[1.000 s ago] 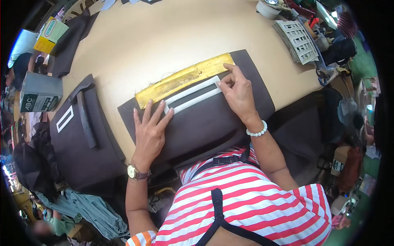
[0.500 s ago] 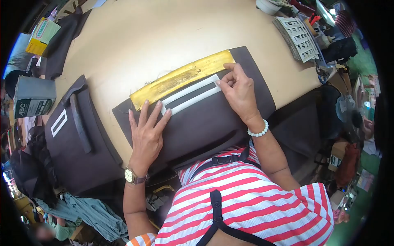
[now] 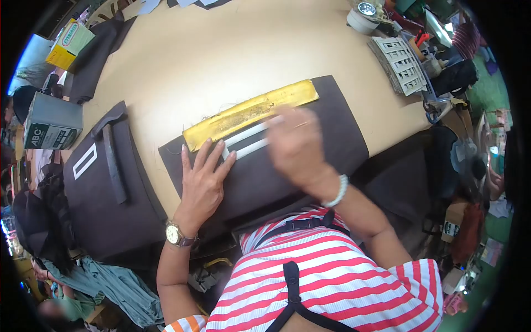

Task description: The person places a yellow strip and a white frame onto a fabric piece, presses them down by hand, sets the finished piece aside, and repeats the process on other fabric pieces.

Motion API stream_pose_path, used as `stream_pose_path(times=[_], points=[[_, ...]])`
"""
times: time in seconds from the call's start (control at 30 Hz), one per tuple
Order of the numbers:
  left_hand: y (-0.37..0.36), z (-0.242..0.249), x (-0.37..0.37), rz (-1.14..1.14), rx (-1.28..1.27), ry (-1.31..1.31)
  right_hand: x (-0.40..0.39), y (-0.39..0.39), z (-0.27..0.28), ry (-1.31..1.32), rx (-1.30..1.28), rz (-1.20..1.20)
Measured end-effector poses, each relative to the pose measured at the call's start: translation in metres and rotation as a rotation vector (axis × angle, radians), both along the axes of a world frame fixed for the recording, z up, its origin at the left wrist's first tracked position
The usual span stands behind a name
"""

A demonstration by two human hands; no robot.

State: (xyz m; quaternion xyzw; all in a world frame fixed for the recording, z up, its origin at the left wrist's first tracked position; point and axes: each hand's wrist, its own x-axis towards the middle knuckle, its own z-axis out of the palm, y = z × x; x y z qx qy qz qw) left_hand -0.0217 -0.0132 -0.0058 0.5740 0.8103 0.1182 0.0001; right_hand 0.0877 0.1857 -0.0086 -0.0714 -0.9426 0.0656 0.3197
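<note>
White rectangular frame (image 3: 247,141) is losing its pinch: right hand (image 3: 296,145), blurred, fingers unclear, is sweeping across toward nine o'clock; left hand (image 3: 203,180) is still pressing flat, fingers spread wide.

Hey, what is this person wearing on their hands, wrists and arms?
Both arms are bare to the elbow and beyond. The left hand has a gold-faced wristwatch on a dark strap. The right hand, motion-blurred, has a white beaded bracelet at the wrist. An orange-and-white striped sleeve edge shows near the left upper arm.
</note>
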Motion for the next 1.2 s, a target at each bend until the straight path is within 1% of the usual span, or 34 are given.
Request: stream_pose_path(times=[0.03,0.07,0.1,0.2,0.23,0.33,0.57,0.7,0.8,0.9,0.97,1.1,1.13,1.17,1.2], points=[[0.0,-0.002,0.0,-0.003,-0.009,0.004,-0.009,-0.028,0.0,-0.097,0.021,0.058],[-0.002,-0.005,-0.002,-0.007,-0.021,0.007,-0.017,-0.05,-0.015,-0.131,-0.142,0.286],[-0.003,-0.005,-0.004,-0.01,-0.034,0.013,-0.02,-0.066,-0.021,-0.122,-0.26,0.245],[0.001,0.001,-0.001,0.005,-0.032,0.019,-0.007,-0.051,-0.024,-0.244,-0.269,0.229],[-0.001,0.003,0.0,0.003,-0.051,0.022,-0.003,-0.047,-0.023,-0.263,-0.209,0.202],[0.001,0.005,-0.001,0.008,-0.072,0.041,0.005,-0.03,-0.024,-0.277,-0.22,0.139],[0.0,0.006,0.001,0.013,-0.098,0.067,0.027,0.016,-0.016,-0.276,-0.158,-0.039],[-0.004,0.003,0.0,0.004,-0.091,0.063,0.028,0.023,-0.013,-0.322,-0.047,-0.131],[-0.006,0.003,-0.002,-0.008,-0.082,0.061,0.029,0.024,-0.013,-0.305,0.008,-0.166],[-0.008,0.002,-0.003,-0.012,-0.067,0.056,0.031,0.028,-0.011,-0.337,0.052,-0.189],[-0.005,0.001,-0.005,-0.011,-0.048,0.042,0.029,0.035,-0.005,-0.306,0.074,-0.212],[-0.003,0.001,-0.005,-0.014,-0.049,0.021,0.019,0.024,0.004,-0.307,0.104,-0.296],[-0.003,0.003,-0.005,-0.014,-0.051,0.022,0.014,0.005,0.01,-0.282,0.062,-0.187],[-0.002,0.005,-0.005,-0.016,-0.056,0.022,0.008,-0.017,0.007,-0.337,0.056,-0.115],[-0.001,0.006,-0.004,-0.019,-0.063,0.022,0.004,-0.042,0.003,-0.23,-0.018,0.047]])
